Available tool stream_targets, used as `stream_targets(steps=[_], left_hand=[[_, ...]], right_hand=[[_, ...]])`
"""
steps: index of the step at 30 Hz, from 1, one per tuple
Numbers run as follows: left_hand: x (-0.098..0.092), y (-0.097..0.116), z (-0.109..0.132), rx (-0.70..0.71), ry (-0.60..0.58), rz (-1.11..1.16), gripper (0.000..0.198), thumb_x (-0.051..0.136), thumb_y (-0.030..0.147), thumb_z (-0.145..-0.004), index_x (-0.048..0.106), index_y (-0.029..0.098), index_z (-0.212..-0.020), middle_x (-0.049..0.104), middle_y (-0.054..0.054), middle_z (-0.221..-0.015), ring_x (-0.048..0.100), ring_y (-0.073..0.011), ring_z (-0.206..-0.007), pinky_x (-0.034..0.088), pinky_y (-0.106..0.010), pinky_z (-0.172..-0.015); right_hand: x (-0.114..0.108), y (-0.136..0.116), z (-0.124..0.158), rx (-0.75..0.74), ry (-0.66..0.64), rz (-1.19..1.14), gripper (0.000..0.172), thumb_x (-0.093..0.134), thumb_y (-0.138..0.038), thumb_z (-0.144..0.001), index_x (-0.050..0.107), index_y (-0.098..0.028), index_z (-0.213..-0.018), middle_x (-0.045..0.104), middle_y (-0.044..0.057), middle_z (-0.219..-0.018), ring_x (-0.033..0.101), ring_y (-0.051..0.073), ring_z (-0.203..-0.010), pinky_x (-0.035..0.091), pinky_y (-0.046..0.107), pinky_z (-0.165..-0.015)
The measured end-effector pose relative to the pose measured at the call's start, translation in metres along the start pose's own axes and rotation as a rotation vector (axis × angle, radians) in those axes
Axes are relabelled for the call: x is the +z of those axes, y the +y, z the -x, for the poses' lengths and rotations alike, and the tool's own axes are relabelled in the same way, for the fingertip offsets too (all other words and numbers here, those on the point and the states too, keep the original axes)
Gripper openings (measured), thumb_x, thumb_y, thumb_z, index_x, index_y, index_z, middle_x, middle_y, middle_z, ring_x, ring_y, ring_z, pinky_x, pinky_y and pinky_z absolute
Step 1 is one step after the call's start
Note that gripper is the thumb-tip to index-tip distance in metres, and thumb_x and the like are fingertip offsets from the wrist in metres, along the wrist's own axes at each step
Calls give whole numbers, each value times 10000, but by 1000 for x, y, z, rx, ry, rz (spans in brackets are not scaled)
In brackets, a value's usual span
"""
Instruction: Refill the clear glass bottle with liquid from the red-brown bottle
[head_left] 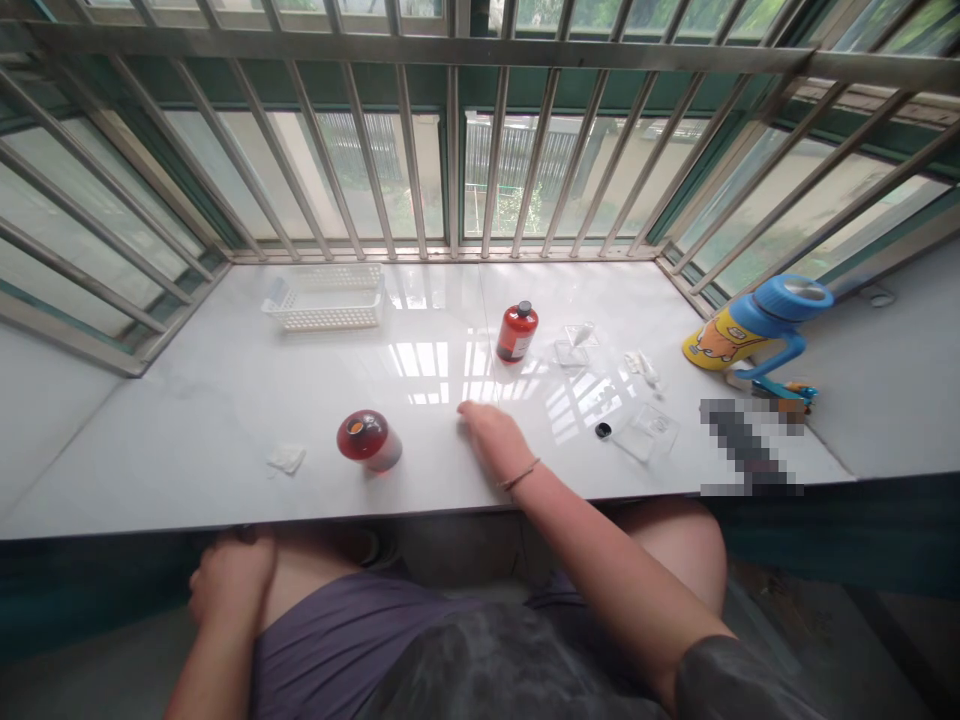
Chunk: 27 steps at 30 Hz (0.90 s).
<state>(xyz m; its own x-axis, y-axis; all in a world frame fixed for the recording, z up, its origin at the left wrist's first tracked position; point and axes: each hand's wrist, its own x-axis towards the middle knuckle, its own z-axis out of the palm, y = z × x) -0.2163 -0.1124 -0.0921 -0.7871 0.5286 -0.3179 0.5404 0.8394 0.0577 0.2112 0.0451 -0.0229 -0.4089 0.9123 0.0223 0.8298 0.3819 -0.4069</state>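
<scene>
My right hand (495, 440) reaches over the white tabletop with its fingers pressed together in a pinch. Whatever they hold, if anything, is hidden. To its left is a dark red bottle (382, 452) without a cap, its round mouth showing. Beyond the hand stands a second red bottle (517, 333), with a black cap on and a pale label. My left hand (234, 572) rests below the table edge on my left thigh, its fingers loosely draped there, holding nothing. A small black cap (603, 430) lies on the table to the right of my right hand.
A white perforated basket (326, 312) sits at the back left. Crumpled white tissue (286, 459) lies front left. Clear plastic pieces (646, 433) and a white wrapper (641, 367) lie right, near a blue-and-yellow flask (739, 330). Metal bars (450, 150) line the window behind.
</scene>
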Motion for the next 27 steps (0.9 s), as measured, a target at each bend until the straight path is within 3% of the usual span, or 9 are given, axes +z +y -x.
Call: stream_targets(steps=[4,6,8,11,15,20,24,27], left_hand=[[-2,2,2,-11,-19,-12,887,454,738,-937,574,55,-1490,625,-353,-1418,622,-570,-1320,555,-656,-1049],[-3,1,3,-6,-24,-7,892,466,731,-936,561,51,-1504,620,-354,-1425,616,-571,-1327,556,-659,-1043],[-3,1,3,1,-30,-2,906,457,742,-936,563,41,-1499,616,-366,-1417,617,-587,-1316,556,-662,-1034],[-3,1,2,12,-19,-10,926,410,766,-941,592,27,-1469,626,-382,-1382,627,-610,-1288,556,-666,-1025],[-3,3,2,2,-9,-11,921,410,760,-937,595,40,-1480,635,-379,-1382,627,-610,-1290,563,-671,-1015],[-2,3,1,-10,-4,-16,907,432,749,-922,594,58,-1485,631,-359,-1409,619,-594,-1313,563,-666,-1025],[-1,1,-1,-6,-16,-17,920,440,747,-917,582,51,-1501,629,-370,-1408,619,-597,-1312,561,-661,-1033],[2,-2,-5,-3,-3,-9,913,458,747,-908,589,60,-1494,631,-368,-1406,625,-608,-1300,570,-669,-1016]], right_hand=[[36,-69,61,-397,-171,-67,23,668,-208,-1029,672,-230,-1035,760,15,-948,674,172,-893,497,266,-788],[44,-81,88,-644,-219,-92,83,624,-222,-1066,651,-229,-1144,761,10,-965,669,166,-860,490,272,-719],[44,-78,104,-731,-220,-126,138,585,-220,-1087,636,-230,-1215,773,21,-1024,680,165,-891,501,272,-734],[29,-57,107,-589,-147,-205,184,563,-164,-1068,650,-222,-1220,782,42,-1045,704,177,-932,533,277,-807],[2,-21,103,-204,6,-373,190,586,-165,-1033,678,-234,-1184,788,56,-1048,739,198,-960,571,318,-880],[-17,21,114,132,149,-488,171,641,-237,-982,675,-266,-1147,792,19,-1018,761,195,-901,602,323,-845],[-50,70,107,290,283,-264,201,636,-272,-986,672,-254,-1183,805,37,-1054,774,208,-937,584,321,-875],[-87,111,86,456,249,100,269,598,-263,-1028,633,-240,-1293,804,68,-1137,763,223,-1022,539,303,-883]])
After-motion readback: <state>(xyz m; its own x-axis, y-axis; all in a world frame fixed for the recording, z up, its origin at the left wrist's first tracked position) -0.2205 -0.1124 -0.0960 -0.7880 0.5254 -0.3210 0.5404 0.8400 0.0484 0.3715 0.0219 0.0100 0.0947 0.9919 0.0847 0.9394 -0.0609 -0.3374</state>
